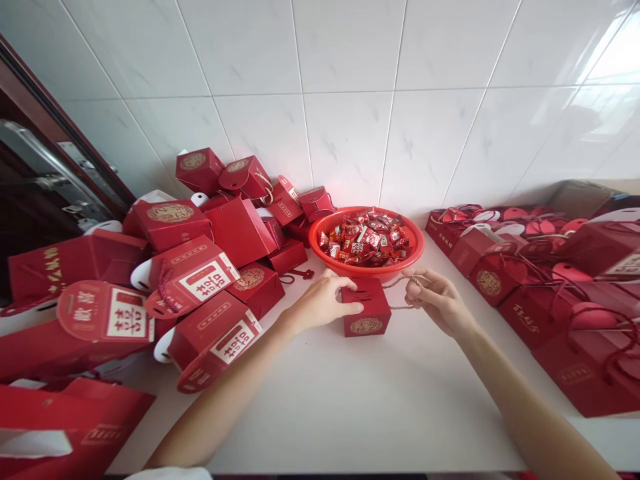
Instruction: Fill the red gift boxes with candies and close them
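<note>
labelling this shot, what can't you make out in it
All in the head view:
- held box: inside, hidden by its walls
- left hand: some fingertips, hidden by the hand itself and the box
- basket: floor, hidden by sweets
- sweets: fine print, too small
- front-left bag: rest, cut off by left edge
- right-side boxes: some cut off by right edge

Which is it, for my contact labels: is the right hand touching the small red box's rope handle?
Touching: the head view shows the right hand pinching the rope handle of the small red box.
</note>
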`<action>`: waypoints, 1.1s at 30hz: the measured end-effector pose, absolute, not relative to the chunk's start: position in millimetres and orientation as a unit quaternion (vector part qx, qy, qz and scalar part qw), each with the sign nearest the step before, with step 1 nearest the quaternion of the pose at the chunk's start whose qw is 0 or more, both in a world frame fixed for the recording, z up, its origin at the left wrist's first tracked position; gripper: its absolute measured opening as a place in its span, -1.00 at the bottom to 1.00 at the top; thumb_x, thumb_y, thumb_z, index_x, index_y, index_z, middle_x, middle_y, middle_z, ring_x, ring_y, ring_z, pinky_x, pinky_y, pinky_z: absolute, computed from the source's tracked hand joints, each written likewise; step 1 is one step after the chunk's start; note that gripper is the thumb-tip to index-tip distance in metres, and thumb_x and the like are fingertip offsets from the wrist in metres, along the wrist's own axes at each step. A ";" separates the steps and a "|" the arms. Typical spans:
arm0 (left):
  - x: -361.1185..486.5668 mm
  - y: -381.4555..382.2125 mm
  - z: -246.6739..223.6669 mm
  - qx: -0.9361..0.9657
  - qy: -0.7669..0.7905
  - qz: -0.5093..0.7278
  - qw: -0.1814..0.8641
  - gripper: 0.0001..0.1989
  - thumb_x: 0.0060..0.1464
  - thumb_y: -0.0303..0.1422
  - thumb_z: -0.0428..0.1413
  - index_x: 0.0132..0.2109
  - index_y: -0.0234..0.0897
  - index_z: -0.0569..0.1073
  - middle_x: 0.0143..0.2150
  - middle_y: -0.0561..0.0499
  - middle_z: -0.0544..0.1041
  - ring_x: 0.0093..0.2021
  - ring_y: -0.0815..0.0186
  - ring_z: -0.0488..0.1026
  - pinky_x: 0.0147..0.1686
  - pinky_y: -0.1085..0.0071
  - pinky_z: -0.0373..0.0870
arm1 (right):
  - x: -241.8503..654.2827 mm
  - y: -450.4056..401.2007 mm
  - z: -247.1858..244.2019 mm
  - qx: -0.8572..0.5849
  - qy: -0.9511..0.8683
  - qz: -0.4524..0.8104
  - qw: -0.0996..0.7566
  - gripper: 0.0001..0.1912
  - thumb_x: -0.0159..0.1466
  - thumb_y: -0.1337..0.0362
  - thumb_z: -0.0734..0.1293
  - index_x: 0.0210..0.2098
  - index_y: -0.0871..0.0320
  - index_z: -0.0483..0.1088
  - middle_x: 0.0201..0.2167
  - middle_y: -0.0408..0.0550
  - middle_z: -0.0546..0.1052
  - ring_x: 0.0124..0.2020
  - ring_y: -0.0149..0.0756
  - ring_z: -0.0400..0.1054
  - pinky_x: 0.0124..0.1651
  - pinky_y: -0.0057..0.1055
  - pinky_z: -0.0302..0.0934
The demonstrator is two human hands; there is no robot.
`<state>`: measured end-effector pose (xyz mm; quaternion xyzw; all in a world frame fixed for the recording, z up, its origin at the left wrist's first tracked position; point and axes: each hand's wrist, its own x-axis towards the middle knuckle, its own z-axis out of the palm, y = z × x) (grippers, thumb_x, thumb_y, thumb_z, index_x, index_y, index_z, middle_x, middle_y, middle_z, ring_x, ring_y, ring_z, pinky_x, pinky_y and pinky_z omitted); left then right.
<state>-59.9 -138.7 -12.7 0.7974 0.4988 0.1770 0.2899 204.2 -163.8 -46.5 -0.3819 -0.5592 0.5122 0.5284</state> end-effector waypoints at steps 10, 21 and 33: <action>-48.1 -151.6 -14.0 0.820 0.462 0.212 0.264 -0.58 0.13 -0.23 0.20 0.13 -0.14 0.55 0.16 -0.09 0.36 -0.14 0.23 0.49 0.01 0.23 0.47 | 193.6 -175.0 -44.0 -0.411 -0.713 0.345 0.452 -0.69 0.28 0.07 0.38 -0.07 0.09 0.49 -0.58 -0.21 0.33 -0.56 -0.40 0.09 -0.46 -0.40 0.13; -56.0 -143.8 1.3 0.734 0.400 0.338 0.432 -0.66 0.06 -0.33 0.21 0.01 -0.26 0.58 0.19 -0.12 0.43 -0.22 0.33 0.51 -0.08 0.28 0.52 | 180.5 -175.9 -61.8 -0.425 -0.775 0.263 0.385 -0.69 0.36 0.14 0.26 -0.01 0.09 0.51 -0.07 0.01 0.60 -0.51 -0.40 0.23 -0.43 -0.39 0.23; -67.7 -146.0 21.3 0.621 0.330 0.473 0.531 -0.70 0.01 -0.30 0.31 -0.09 -0.30 0.60 0.01 -0.12 0.59 -0.01 0.17 0.52 0.08 0.18 0.42 | 183.7 -169.2 -22.6 -0.428 -0.688 0.298 0.505 -0.74 0.26 0.08 0.39 -0.18 0.12 0.54 -0.42 -0.06 0.58 -0.42 -0.29 0.40 -0.31 -0.34 0.33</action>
